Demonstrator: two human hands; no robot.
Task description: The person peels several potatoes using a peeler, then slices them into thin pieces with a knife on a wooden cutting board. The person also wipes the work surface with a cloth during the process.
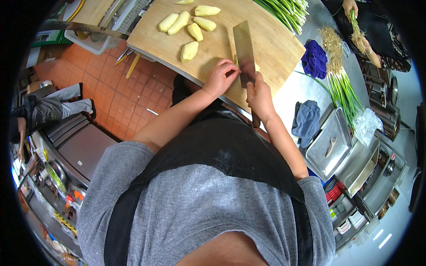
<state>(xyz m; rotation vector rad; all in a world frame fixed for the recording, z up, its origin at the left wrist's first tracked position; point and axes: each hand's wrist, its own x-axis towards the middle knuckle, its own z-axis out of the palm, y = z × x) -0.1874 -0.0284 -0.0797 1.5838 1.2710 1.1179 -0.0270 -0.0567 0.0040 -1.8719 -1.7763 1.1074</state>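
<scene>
My right hand (260, 96) grips the wooden handle of a cleaver (245, 50), whose broad blade stands over the wooden cutting board (273, 43). Just left of the blade is my left hand (221, 76), fingertips bent together close to the metal. Pale yellow bits of a peeled vegetable (257, 67) show at the blade's edges, mostly hidden behind it; whether my left fingers hold any of it, I cannot tell. Several peeled, pale yellow pieces, apparently potato, lie on the board's left part, among them one nearest me (189, 52) and one farther back (207, 10).
Green onions (283, 11) lie at the board's far edge. Rightward are a purple cloth (314, 60), a grey-blue cloth (305, 119), a metal tray (319, 153) holding a peeler (331, 147), and more green onions (344, 89). A co-worker's hands (350, 6) hold green onions. Another person stands left.
</scene>
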